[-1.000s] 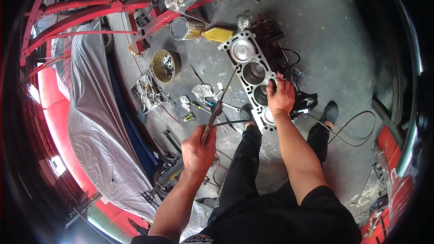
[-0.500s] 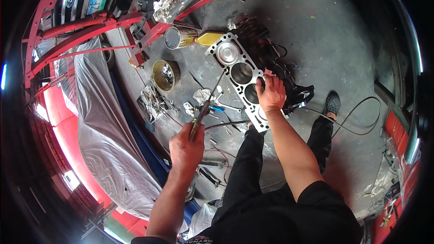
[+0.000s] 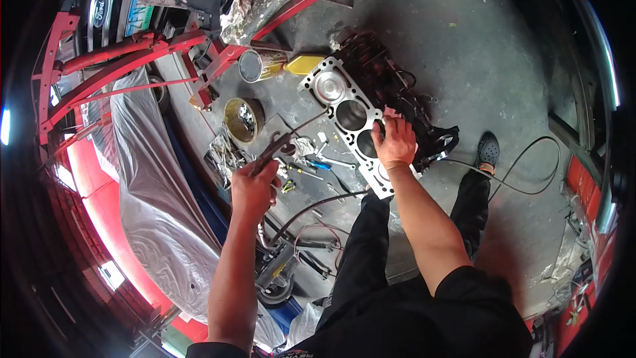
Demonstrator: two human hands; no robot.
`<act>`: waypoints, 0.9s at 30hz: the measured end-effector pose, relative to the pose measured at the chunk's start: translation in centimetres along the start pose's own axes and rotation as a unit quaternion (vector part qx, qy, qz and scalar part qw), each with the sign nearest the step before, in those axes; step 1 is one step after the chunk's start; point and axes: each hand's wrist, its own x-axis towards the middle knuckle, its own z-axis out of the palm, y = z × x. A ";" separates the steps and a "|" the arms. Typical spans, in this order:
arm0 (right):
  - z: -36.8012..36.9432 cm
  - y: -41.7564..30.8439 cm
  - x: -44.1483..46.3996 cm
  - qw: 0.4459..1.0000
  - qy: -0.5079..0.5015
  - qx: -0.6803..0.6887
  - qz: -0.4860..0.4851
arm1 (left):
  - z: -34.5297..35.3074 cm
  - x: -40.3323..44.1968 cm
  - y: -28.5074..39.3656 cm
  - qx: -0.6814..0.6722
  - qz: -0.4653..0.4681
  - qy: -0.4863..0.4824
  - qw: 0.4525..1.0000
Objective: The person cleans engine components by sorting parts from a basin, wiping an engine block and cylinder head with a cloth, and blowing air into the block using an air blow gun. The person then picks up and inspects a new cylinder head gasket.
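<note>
My left hand (image 3: 252,185) is closed around the dark handle of what looks like an air blow gun (image 3: 270,152). Its long thin nozzle points up and right, the tip close to the edge of the engine block (image 3: 361,148). A metal fitting and black hose (image 3: 301,214) show below that hand. My right hand (image 3: 396,144) lies on the block's top face beside a cylinder bore, thumb spread from the fingers. A bit of pink cloth (image 3: 391,112) pokes out past its fingertips. A bright piston top (image 3: 329,86) fills the far bore; the middle bores look dark and deep.
Left of the block lie a screwdriver (image 3: 319,164), wrenches and other loose tools. Farther off stand a round tub (image 3: 243,119), a tin can (image 3: 262,65) and a yellow bottle (image 3: 308,64). A red metal frame (image 3: 132,53) and a plastic-covered car (image 3: 149,185) border the left.
My left hand has moved left and upward with the blow gun, tilting it flatter; the nozzle tip stays near the block's edge. My right hand remains on the block.
</note>
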 end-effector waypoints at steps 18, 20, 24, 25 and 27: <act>0.0 -0.2 0.0 1.000 0.026 -0.001 -0.016 | -1.5 -2.6 -1.8 0.047 0.055 0.037 0.997; -0.1 -0.2 0.0 1.000 0.020 -0.003 -0.018 | -1.5 -3.9 -2.3 0.055 0.044 0.039 0.997; -0.2 -0.2 -0.1 1.000 0.005 -0.014 -0.007 | -0.7 -4.4 -3.2 0.090 0.101 0.057 0.989; 0.0 -0.2 0.0 1.000 0.006 -0.014 -0.009 | -0.7 -4.2 -3.2 0.119 0.136 0.074 0.981; 0.0 -0.1 -0.1 1.000 0.003 -0.016 -0.007 | -0.8 -4.1 -2.8 0.136 0.140 0.073 0.978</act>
